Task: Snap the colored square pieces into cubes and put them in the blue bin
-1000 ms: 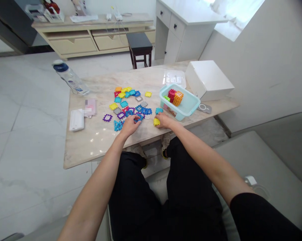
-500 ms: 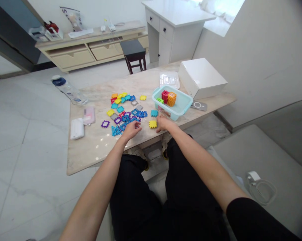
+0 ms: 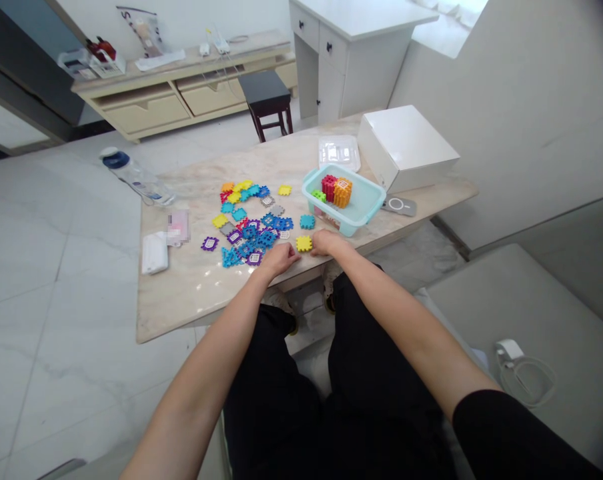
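Observation:
A yellow notched square tile point(image 3: 304, 244) lies near the table's front edge, between my two hands. My right hand point(image 3: 327, 243) is at its right side, with the fingers drawn in against the tile's edge. From the left, my left hand point(image 3: 282, 258) comes close to the same tile; its fingers point right, slightly apart, and nothing shows in them. A teal tile point(image 3: 307, 221) lies just behind the yellow one. Left of my hands is a loose pile of blue tiles point(image 3: 249, 248), mixed with purple-framed ones point(image 3: 210, 244).
Behind my right hand stands a light-teal basket point(image 3: 369, 215) holding red point(image 3: 329, 189), orange point(image 3: 342, 193) and green tiles point(image 3: 319, 195). A clear lid point(image 3: 339, 152), white box point(image 3: 409, 143) and phone point(image 3: 401, 206) lie beyond. A bottle point(image 3: 139, 179) and white pack point(image 3: 155, 253) sit left.
My left hand has moved right, away from the blue pile and toward the yellow tile. My right hand's fingers have drawn closer together beside that tile. The view has shifted slightly.

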Action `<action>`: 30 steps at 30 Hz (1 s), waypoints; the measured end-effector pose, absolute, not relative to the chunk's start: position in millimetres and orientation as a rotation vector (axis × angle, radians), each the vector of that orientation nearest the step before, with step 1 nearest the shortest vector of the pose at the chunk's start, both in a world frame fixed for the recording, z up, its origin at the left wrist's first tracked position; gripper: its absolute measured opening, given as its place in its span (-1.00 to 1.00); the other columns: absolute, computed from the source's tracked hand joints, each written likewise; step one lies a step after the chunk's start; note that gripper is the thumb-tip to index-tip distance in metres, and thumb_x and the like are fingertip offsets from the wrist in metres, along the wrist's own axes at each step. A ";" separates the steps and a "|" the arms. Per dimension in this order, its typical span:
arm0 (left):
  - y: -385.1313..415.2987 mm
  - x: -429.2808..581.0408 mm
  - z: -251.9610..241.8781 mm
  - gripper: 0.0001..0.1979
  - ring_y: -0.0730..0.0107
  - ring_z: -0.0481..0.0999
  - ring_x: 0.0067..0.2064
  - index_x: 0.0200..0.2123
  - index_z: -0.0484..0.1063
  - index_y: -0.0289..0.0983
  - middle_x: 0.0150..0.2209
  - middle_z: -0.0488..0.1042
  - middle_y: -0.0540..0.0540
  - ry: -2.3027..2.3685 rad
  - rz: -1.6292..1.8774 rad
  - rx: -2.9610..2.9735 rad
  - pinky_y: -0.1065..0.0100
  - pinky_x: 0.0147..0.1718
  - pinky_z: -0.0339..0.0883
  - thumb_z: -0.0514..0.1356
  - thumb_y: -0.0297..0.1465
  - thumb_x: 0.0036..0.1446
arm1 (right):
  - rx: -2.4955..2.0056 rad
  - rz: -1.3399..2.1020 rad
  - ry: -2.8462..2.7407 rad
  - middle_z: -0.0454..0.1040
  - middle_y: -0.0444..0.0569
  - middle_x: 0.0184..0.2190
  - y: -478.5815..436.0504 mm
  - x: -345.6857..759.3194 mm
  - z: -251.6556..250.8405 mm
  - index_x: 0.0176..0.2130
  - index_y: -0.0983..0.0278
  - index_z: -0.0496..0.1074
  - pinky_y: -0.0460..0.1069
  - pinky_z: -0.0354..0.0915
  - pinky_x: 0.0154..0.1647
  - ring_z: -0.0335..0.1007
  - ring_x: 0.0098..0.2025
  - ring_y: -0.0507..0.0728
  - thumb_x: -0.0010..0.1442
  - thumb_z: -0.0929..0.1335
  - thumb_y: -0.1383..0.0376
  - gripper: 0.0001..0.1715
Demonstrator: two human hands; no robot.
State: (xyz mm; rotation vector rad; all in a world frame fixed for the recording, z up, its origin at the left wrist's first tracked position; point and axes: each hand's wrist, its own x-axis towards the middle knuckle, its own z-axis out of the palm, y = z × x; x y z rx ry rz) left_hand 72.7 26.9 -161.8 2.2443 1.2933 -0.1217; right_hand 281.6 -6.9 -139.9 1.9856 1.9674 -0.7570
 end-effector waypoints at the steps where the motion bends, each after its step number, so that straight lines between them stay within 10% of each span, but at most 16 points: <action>1: 26.3 75.0 -161.9 -0.79 0.06 0.67 -0.09 -0.22 0.61 -0.19 -0.16 0.73 -0.19 1.299 -0.131 2.252 0.25 -0.18 0.39 0.42 -0.18 0.35 | 1.983 -0.761 1.971 0.74 0.28 0.15 -6.9 280.9 -140.2 0.30 0.36 0.64 0.06 0.54 0.25 0.69 0.24 0.38 0.37 0.58 0.14 -0.38; 30: 32.5 74.7 -167.6 -0.73 0.15 0.62 -0.16 -0.11 0.70 -0.20 -0.18 0.73 -0.16 1.208 -0.103 2.236 0.30 -0.20 0.34 0.36 -0.12 0.44 | 1.973 -0.751 2.060 0.74 0.25 0.15 -2.7 284.7 -164.9 0.27 0.28 0.69 0.14 0.59 0.19 0.72 0.20 0.45 0.36 0.56 -0.05 -0.34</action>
